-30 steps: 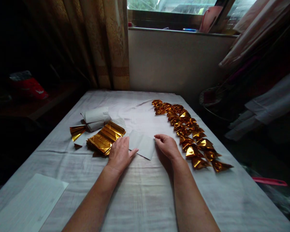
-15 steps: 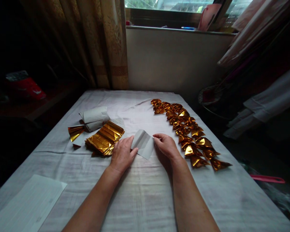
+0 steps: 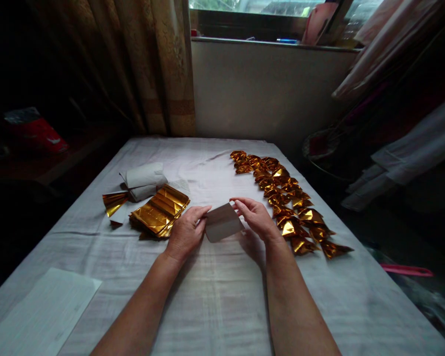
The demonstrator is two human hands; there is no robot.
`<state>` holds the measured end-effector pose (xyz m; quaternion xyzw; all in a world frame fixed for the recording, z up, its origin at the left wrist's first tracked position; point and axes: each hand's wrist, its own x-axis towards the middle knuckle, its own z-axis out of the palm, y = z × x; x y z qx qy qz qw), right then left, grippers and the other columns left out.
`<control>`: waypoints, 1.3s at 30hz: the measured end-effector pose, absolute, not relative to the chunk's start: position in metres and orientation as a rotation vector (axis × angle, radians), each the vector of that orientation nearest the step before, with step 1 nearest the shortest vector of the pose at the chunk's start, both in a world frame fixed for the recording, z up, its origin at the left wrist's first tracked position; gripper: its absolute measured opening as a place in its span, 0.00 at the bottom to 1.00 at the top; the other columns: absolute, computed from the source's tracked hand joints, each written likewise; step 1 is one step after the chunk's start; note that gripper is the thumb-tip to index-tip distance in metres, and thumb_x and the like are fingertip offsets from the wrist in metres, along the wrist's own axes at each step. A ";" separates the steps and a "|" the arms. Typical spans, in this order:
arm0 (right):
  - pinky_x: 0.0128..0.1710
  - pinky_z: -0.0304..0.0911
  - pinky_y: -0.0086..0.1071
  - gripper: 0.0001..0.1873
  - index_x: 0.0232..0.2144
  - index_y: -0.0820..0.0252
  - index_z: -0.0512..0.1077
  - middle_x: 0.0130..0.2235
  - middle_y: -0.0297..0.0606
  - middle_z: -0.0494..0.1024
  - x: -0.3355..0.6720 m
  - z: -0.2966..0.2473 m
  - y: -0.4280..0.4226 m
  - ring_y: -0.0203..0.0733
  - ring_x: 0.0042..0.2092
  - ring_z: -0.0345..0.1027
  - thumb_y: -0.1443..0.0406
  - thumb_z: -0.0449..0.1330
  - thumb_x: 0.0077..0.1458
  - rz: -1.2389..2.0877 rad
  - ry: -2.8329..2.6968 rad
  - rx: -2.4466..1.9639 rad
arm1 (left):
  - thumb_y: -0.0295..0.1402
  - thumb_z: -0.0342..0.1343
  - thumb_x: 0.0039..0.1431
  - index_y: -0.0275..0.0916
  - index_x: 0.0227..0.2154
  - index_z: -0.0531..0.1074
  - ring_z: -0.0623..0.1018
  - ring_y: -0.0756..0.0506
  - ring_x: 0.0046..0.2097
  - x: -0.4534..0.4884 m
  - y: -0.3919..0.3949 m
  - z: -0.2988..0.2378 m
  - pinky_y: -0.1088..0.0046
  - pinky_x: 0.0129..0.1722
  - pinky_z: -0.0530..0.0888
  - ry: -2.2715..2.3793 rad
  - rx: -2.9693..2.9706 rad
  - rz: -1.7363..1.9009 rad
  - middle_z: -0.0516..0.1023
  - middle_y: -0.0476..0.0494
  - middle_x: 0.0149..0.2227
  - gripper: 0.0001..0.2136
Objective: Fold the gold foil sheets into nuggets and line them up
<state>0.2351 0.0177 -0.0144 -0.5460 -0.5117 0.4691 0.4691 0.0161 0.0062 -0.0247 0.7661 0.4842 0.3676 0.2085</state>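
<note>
I've one grey sheet [image 3: 223, 225] in my left hand's [image 3: 187, 230] grip, right of the single gold stack [image 3: 159, 210]. My right hand [image 3: 257, 220] touches its edge; pinching, I can't tell. Farther right: over a dozen folded gold pieces [image 3: 289, 228].

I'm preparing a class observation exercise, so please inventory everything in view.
Paper sheet: one, grey, centre
Foil stack: one, gold, centre left
Folded foil pieces: many, gold, right
Foil fan: one, gold, left of stack
Paper bundle: one, white, behind stack
Flat sheet: one, whitish, near left
Cloth: one, white, beneath these
Curtain: one, golden, back left
Window: one, dark frame, top
Container: one, pink, at window
Pen-like item: one, blue, at window
Clothes: several, pink and white, right
Packet: one, red, left
Handle: one, pink, lower right
Left hand: one, bare, gripping paper sheet
Right hand: one, bare, touching paper sheet
</note>
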 end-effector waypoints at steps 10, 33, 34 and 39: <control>0.49 0.67 0.37 0.14 0.33 0.57 0.79 0.49 0.43 0.80 0.235 -0.012 0.013 0.45 0.50 0.72 0.55 0.68 0.45 1.152 -1.301 -1.110 | 0.26 0.51 0.62 0.44 0.49 0.76 0.77 0.45 0.53 0.015 0.007 -0.020 0.63 0.56 0.73 1.277 2.187 1.037 0.79 0.44 0.51 0.16; 0.40 0.65 0.31 0.07 0.30 0.54 0.74 0.33 0.34 0.81 0.214 0.011 0.003 0.40 0.36 0.73 0.72 0.60 0.51 0.303 -1.955 -1.425 | 0.32 0.55 0.62 0.46 0.54 0.71 0.78 0.51 0.37 0.025 -0.006 -0.005 0.70 0.44 0.77 1.410 2.171 1.123 0.72 0.44 0.49 0.17; 0.38 0.64 0.30 0.06 0.30 0.54 0.74 0.33 0.34 0.81 0.212 0.011 0.003 0.40 0.35 0.73 0.70 0.61 0.51 0.325 -1.977 -1.423 | 0.31 0.55 0.61 0.45 0.52 0.71 0.78 0.51 0.36 0.026 -0.006 -0.006 0.72 0.41 0.78 1.381 2.154 1.122 0.72 0.44 0.49 0.16; 0.34 0.63 0.27 0.03 0.31 0.53 0.76 0.31 0.31 0.80 0.206 0.014 -0.001 0.37 0.33 0.72 0.65 0.61 0.54 0.557 -1.967 -1.395 | 0.29 0.52 0.61 0.41 0.43 0.72 0.79 0.48 0.40 0.029 -0.006 -0.009 0.72 0.40 0.78 1.280 2.063 1.114 0.77 0.44 0.44 0.09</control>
